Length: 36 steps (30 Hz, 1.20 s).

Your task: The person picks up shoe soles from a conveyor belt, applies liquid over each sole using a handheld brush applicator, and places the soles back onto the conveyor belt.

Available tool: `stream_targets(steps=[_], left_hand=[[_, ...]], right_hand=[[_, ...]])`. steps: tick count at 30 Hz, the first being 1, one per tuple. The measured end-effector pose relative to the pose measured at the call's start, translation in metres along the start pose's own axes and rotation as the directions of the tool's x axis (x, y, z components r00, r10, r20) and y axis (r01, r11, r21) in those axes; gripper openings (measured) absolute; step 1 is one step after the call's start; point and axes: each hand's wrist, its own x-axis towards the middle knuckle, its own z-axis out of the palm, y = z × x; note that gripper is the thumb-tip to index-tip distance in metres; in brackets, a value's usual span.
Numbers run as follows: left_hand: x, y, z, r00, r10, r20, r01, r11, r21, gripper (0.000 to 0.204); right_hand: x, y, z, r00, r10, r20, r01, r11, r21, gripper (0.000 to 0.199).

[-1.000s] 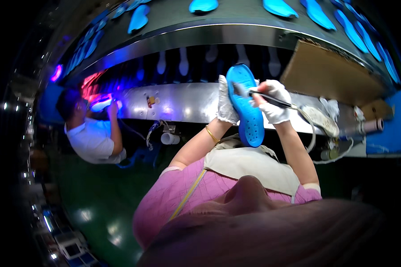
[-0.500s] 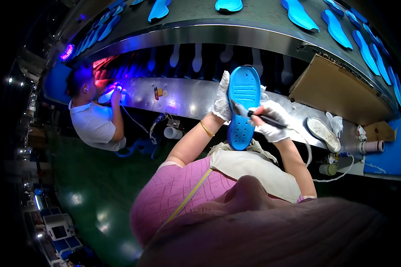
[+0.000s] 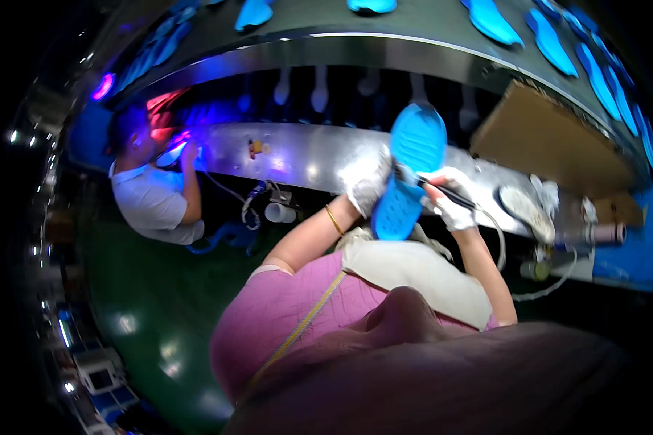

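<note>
A bright blue shoe sole (image 3: 418, 141), ribbed at its far end and dotted with small holes at its near end, stands tilted in front of my chest. My left hand (image 3: 366, 181), in a whitish work glove, is closed on the sole's left side; some fingers are hidden or blurred. In my right hand (image 3: 453, 206), also gloved but with some fingertips bare, is a black-handled brush (image 3: 448, 194). Its tip lies across the sole's narrow middle, by the left edge. A pale tube (image 3: 499, 239) runs from the handle's end.
Beyond the metal bench (image 3: 305, 156) runs a dark conveyor (image 3: 428, 22) bearing several blue soles. A cardboard sheet (image 3: 551, 141) leans at right, near a pale sole-shaped piece (image 3: 524, 212), a jar (image 3: 535, 270) and a roll (image 3: 608, 233). At left a co-worker (image 3: 152, 181) sits under purple light.
The sole has shifted right and tilted, its far end leaning rightward. My left hand has moved down along its left side. The brush has moved slightly right with my right hand.
</note>
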Motion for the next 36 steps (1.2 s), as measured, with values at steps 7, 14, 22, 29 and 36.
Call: stream_targets(steps=[7,14,22,29,36], left_hand=[[0.025,0.01,0.012,0.995,-0.093,0.023,0.095,0.919,-0.383,0.093],[0.046,0.019,0.023,0.959,0.065,0.277,0.143,0.73,-0.669,0.118],[0.068,0.04,0.021,0.875,0.387,0.291,-0.039,0.655,-0.754,0.119],[0.069,0.042,0.016,0.832,0.482,0.275,-0.129,0.649,-0.75,0.117],[0.074,0.053,0.007,0.81,0.43,0.398,-0.171,0.824,-0.54,0.115]], right_hand=[[0.012,-0.019,-0.002,0.995,-0.087,-0.046,0.087,0.996,0.002,0.006],[0.001,-0.03,0.018,0.914,-0.333,0.23,0.387,0.886,-0.256,0.015],[0.008,-0.026,0.021,0.802,-0.578,0.153,0.588,0.718,-0.372,0.015],[0.006,-0.025,0.009,0.985,-0.139,-0.102,0.151,0.981,0.119,0.012],[0.01,-0.025,-0.002,1.0,0.008,0.015,-0.013,0.936,0.352,0.013]])
